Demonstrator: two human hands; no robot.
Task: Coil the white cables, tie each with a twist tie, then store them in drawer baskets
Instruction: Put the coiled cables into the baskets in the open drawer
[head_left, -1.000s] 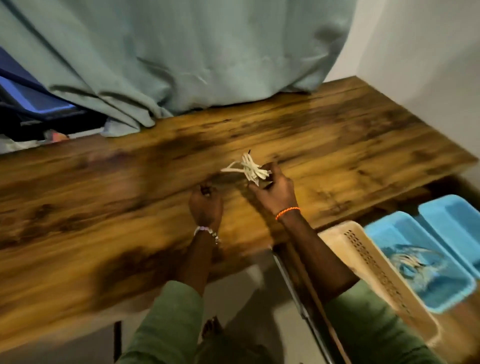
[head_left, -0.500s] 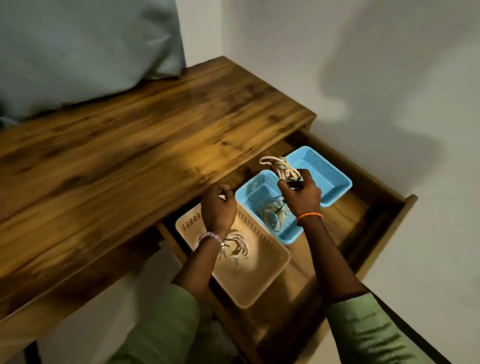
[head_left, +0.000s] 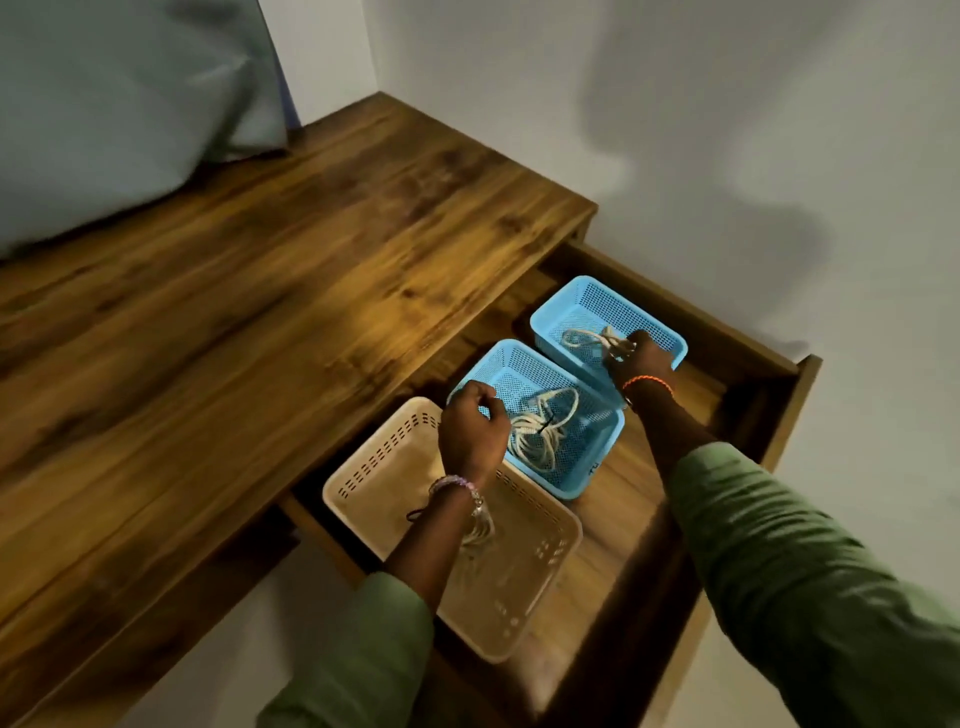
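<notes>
The right hand (head_left: 640, 358) pinches a coiled white cable (head_left: 592, 339) and holds it low inside the far blue perforated plastic basket (head_left: 660, 325), apparently to set it down without loosening the coil. The left hand (head_left: 470, 428), fingers curled and seemingly empty, hovers at the rim of the near blue mesh basket (head_left: 582, 480), where a tied white cable bundle (head_left: 540, 431) lies. A beige slotted plastic basket (head_left: 363, 483) sits nearest in the open wooden drawer (head_left: 789, 395)

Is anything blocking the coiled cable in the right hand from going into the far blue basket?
Nothing visible. The right hand holds the coiled cable already inside the far blue basket, which holds nothing else visible.
</notes>
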